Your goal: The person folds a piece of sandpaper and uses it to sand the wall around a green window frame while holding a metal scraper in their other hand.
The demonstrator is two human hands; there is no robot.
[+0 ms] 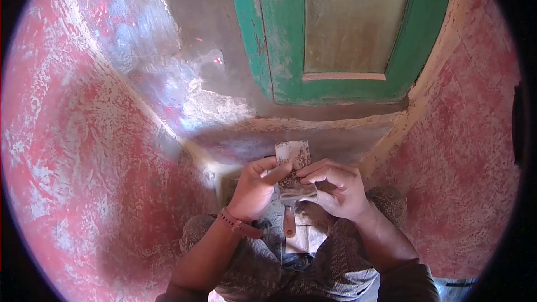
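Observation:
My left hand (254, 188), a strap around its wrist, is closed on a small flat rectangular piece (293, 153). The piece is pale with brown speckles or crust, and my left thumb presses on its face. On the other side, my right hand (338, 187) has bent fingers at the piece's right edge. A greyish, folded-looking strip (298, 193) lies against my right thumb; what it is made of I cannot make out. Just below, between my knees, is a tool with a reddish-brown handle (289, 222); its working end is hidden.
Under the handle is a pale block-like surface (306, 239). Red, worn plaster walls (95, 162) (464, 151) close in on both sides. Ahead stand a green framed panel (341, 88) and a plaster ledge (330, 122). My patterned-cloth knees (254, 265) are bent beneath my hands.

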